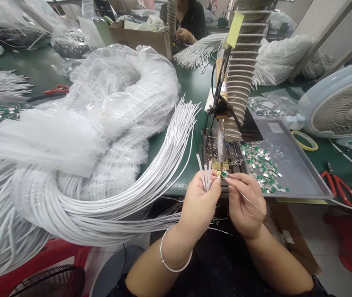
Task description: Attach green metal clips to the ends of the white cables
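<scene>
My left hand (201,204) is closed around several white cables (206,173), whose stripped ends with reddish cores stick up above the fingers. A small green circuit board (224,173) sits between the fingertips of both hands; which hand bears it I cannot tell. Pinched in my right hand (246,204) is a thin silvery wire (252,202), seemingly solder wire, trailing across the palm. Directly above the board, a soldering iron (221,144) points downward in its stand, its tip at or very near the board. The exact contact is too small to make out.
Big bundles of white cable (126,206), partly bagged, fill the left. A grey tray (299,173) with loose boards (264,167) lies right, near red-handled pliers (339,187), a tape roll (304,140) and a fan (346,99). A ribbed hose (240,74) hangs above. Another person sits opposite.
</scene>
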The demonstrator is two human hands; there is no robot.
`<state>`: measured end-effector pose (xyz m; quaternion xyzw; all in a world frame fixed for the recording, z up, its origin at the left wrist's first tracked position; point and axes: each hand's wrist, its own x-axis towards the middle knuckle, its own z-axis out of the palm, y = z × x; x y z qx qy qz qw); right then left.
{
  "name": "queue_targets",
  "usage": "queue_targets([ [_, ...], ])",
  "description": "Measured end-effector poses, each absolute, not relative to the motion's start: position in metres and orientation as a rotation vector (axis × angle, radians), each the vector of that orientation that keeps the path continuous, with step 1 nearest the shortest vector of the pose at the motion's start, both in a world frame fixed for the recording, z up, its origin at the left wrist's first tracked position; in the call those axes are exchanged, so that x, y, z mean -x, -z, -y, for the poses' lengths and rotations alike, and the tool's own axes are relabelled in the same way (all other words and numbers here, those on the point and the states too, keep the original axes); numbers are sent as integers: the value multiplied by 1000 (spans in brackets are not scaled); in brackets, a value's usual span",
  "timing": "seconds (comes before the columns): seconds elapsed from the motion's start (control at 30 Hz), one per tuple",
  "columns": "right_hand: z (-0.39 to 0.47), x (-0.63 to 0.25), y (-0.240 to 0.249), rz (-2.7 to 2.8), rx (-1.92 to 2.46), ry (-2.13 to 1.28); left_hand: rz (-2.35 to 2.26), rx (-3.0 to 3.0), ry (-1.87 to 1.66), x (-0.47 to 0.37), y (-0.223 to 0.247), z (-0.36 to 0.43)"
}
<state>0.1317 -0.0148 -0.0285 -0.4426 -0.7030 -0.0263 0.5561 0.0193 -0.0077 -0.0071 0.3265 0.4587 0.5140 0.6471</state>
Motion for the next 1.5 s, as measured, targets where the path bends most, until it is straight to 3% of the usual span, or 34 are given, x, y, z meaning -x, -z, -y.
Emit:
queue_targets([
  [0.43,16,-136,31,1639,1134,-101,-1015,-748,-1142,-16,12,10],
  [0.73,18,-132,25,1517,1250,-527,-963,-766,-1136,-14,12,10],
  [1.5,11,-128,18,1459,1205,-547,-887,-703,-1177,-15,-2,2],
])
